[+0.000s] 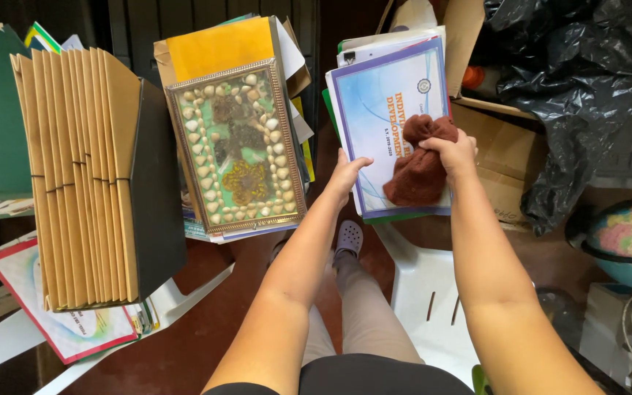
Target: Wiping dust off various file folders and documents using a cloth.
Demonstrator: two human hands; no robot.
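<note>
Brown cloth (420, 170) looks soft, matt; booklet cover (385, 117) glossy (laminated paper)

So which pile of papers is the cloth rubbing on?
The brown cloth touches the right-hand stack, topped by the blue-and-white booklet. The middle pile carries a shell-decorated frame instead.

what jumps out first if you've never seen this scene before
At centre right, the right hand presses a crumpled reddish-brown cloth onto a blue-and-white booklet, while the left hand steadies the booklet's left edge. Left of them lies a gilt picture frame ringed with shells, and further left a tan accordion file. A globe shows at the right edge.
</note>
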